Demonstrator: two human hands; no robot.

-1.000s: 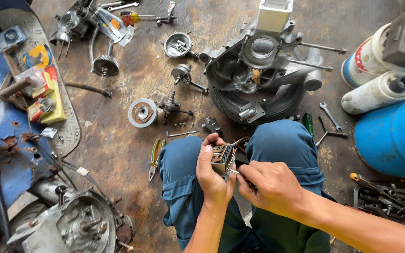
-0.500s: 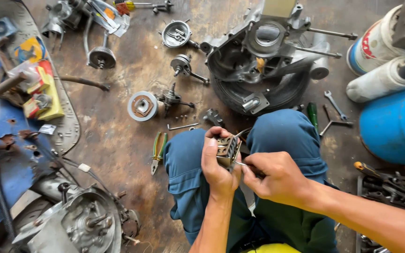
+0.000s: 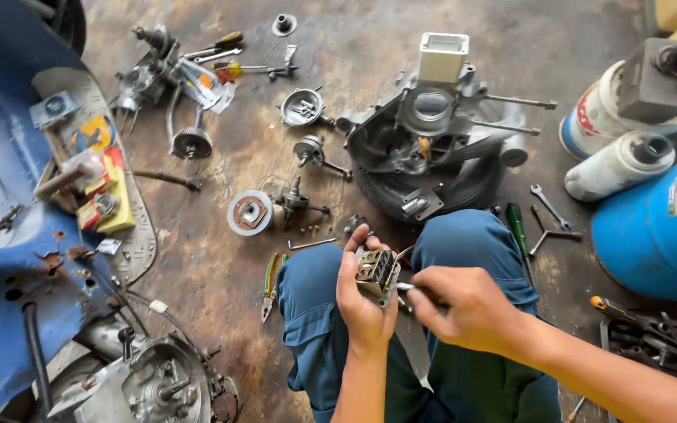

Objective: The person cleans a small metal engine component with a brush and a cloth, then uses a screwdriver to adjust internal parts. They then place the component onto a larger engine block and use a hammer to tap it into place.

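Left hand point(image 3: 360, 301) closed around small grey metal engine part point(image 3: 376, 272), held upright above blue-trousered knees point(image 3: 464, 243). Right hand point(image 3: 464, 307) just beside it, fingers pinched shut on thin metal tool point(image 3: 404, 287), tip touching part's lower edge. Ahead on stained floor point(image 3: 221, 282): engine casing point(image 3: 432, 141) resting on tyre, round pulley point(image 3: 249, 212), green-handled pliers point(image 3: 269, 283) beside left knee. Far right: blue drum point(image 3: 652, 235), white canister point(image 3: 619, 164), spanner point(image 3: 548, 205). Far left: blue scooter body point(image 3: 1, 157).
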